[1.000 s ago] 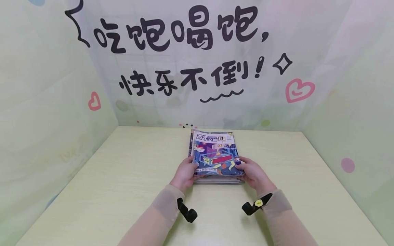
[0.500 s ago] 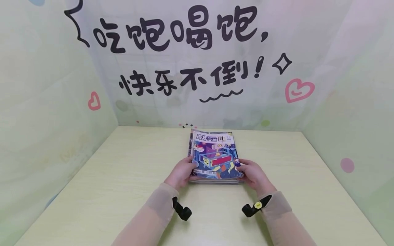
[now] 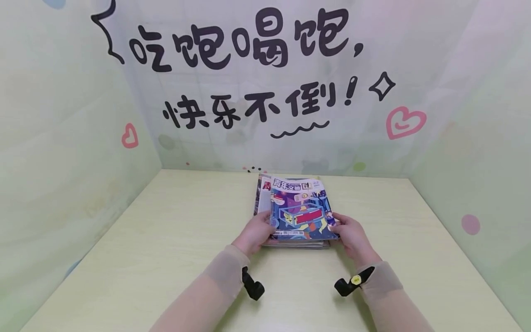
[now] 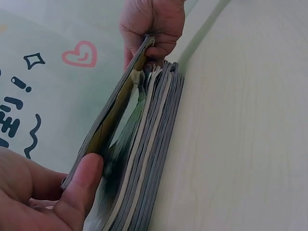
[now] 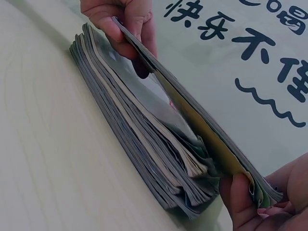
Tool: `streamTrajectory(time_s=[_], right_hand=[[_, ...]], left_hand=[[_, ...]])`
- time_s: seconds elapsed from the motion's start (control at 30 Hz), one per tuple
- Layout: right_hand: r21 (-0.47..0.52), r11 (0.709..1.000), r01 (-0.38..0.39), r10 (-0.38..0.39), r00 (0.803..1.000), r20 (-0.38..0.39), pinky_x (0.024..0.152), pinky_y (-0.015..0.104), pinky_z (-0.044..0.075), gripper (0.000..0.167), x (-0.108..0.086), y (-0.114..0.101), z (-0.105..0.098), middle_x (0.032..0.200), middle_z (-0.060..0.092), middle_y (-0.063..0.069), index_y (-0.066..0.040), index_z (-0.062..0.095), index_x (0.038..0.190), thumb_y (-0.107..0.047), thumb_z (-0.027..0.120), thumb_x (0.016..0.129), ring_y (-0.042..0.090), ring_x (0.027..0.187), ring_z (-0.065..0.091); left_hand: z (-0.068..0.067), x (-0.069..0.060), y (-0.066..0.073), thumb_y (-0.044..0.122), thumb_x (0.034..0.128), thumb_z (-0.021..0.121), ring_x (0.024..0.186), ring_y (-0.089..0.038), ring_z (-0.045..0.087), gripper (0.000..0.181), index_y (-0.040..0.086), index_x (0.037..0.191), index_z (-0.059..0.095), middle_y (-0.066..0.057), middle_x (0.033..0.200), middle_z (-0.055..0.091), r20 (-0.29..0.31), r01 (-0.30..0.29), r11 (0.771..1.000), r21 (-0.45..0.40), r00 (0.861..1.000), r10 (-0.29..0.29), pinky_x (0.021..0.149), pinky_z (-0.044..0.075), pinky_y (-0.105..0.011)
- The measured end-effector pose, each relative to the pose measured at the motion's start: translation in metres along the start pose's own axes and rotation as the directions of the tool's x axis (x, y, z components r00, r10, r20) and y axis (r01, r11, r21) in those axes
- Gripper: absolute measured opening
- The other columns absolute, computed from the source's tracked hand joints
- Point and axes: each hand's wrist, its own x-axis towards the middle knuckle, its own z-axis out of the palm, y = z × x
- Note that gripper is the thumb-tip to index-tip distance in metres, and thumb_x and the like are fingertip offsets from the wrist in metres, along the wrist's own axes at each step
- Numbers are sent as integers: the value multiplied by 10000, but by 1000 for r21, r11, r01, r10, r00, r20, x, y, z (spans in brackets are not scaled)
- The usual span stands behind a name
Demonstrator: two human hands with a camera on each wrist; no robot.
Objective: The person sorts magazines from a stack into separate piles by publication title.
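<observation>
A magazine with a blue and purple illustrated cover [image 3: 303, 207] is held up at a tilt over a stack of several magazines [image 3: 263, 200]. My left hand [image 3: 254, 233] pinches its left edge near the lower corner, thumb and fingers on opposite faces. Opposite it, my right hand [image 3: 352, 234] pinches the right edge. In the left wrist view a gap separates the lifted magazine [image 4: 108, 108] from most of the pile [image 4: 149, 149]. The right wrist view shows the page edges of the stack [image 5: 130, 130] lying on the table, with some inner pages of the pile bowed upward.
The pale wooden table [image 3: 166, 258] spreads around the stack. A printed cloth backdrop [image 3: 207, 147] with black lettering and pink hearts rises behind it, and cloth also closes in both sides. A black wrist camera [image 3: 253, 286] sticks out from each sleeve.
Both hands have moved slightly right with the top magazine. It now sits offset to the right of the stack, uncovering part of another cover with red lettering at the left.
</observation>
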Motion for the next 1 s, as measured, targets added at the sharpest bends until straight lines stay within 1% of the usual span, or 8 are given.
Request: streamTrajectory(time_s=[0.17, 0.2, 0.3, 0.4, 0.53, 0.63, 0.8, 1.0], right_hand=[[5, 1000, -15, 15, 1000, -17, 682, 210, 540, 588, 2, -2, -24, 1138, 548, 172, 39, 316, 1470, 80, 489, 909, 90, 806, 598], [5, 1000, -19, 19, 1000, -21, 683, 210, 540, 589, 2, -2, -30, 1148, 541, 173, 34, 311, 1474, 76, 486, 913, 91, 811, 594], [4, 999, -38, 38, 999, -30, 696, 211, 540, 591, 3, -4, -48, 1154, 526, 151, 14, 292, 1488, 61, 477, 929, 88, 827, 583], [15, 999, -50, 50, 998, -36, 695, 209, 537, 595, 3, -4, -67, 1089, 541, 99, 5, 275, 1495, 51, 480, 939, 74, 811, 582], [28, 998, -57, 58, 998, -35, 693, 206, 536, 609, 4, -5, -90, 1019, 554, 39, 2, 245, 1503, 40, 489, 946, 57, 791, 586], [28, 998, -64, 65, 998, -27, 703, 207, 536, 619, 6, -4, -106, 1016, 547, 19, -4, 219, 1510, 31, 484, 952, 48, 791, 586], [53, 997, -63, 64, 998, -15, 703, 201, 539, 635, 10, -3, -127, 931, 574, -41, 10, 170, 1512, 47, 467, 952, 39, 774, 597], [67, 996, -66, 67, 998, -14, 714, 189, 536, 649, 19, -1, -144, 865, 579, -84, 22, 143, 1508, 71, 461, 944, 25, 773, 595]], left_hand=[[24, 9, 4, -105, 910, 451, 977, -257, 647, 633, 32, 1503, 278, -192, 1278, 560, 22, 2, 999, -37, 1000, -2, 716, 583, -344], [29, 10, 5, -100, 909, 457, 971, -246, 646, 640, 39, 1506, 277, -185, 1305, 545, 19, 3, 1000, -29, 1000, -2, 710, 583, -339], [47, 16, 9, -87, 906, 474, 937, -210, 650, 630, 69, 1497, 320, -160, 1284, 565, 17, 8, 1000, -2, 1000, -8, 694, 581, -315], [66, 22, 13, -81, 902, 490, 889, -197, 657, 612, 82, 1478, 362, -125, 1208, 604, 22, 13, 1000, 9, 1000, -13, 677, 581, -311], [91, 30, 16, -97, 900, 468, 851, -200, 662, 580, 87, 1446, 407, -88, 1079, 638, 49, 27, 999, -20, 998, -26, 659, 585, -330], [107, 35, 19, -117, 894, 437, 847, -202, 661, 584, 90, 1441, 413, -70, 1055, 638, 64, 39, 998, -44, 997, -36, 660, 585, -344], [129, 41, 25, -148, 878, 407, 851, -219, 658, 598, 92, 1424, 442, -76, 1034, 643, 82, 48, 997, -64, 996, -43, 705, 582, -384], [150, 51, 31, -136, 884, 412, 811, -217, 643, 556, 80, 1392, 479, -82, 971, 643, 33, 70, 998, -4, 997, -70, 697, 577, -370]])
